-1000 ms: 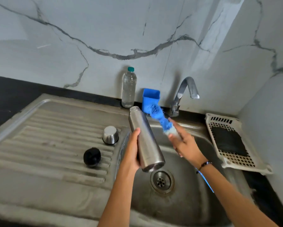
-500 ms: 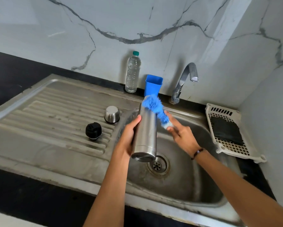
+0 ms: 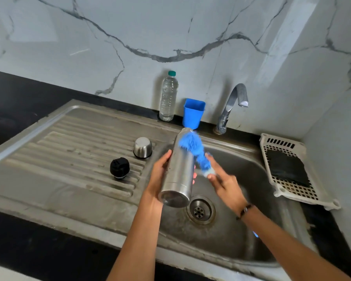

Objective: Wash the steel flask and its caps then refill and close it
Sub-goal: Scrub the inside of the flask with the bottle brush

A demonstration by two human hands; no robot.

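Over the sink basin my left hand grips the steel flask, which tilts with its base toward me and its mouth pointing away. My right hand holds a blue bristle brush by its handle. The bristles lie against the flask's upper side near the mouth. On the ribbed draining board stand the steel cap and the black inner cap, both to the left of the flask.
A clear plastic water bottle and a blue cup stand against the marble wall. The tap arches over the basin, no water running. A white slotted tray with a dark scrub pad sits right. The drain lies below the flask.
The brush has slid from the flask's mouth down onto its upper side. The flask has stayed in my left hand, tilting slightly more. The view has shifted a little.
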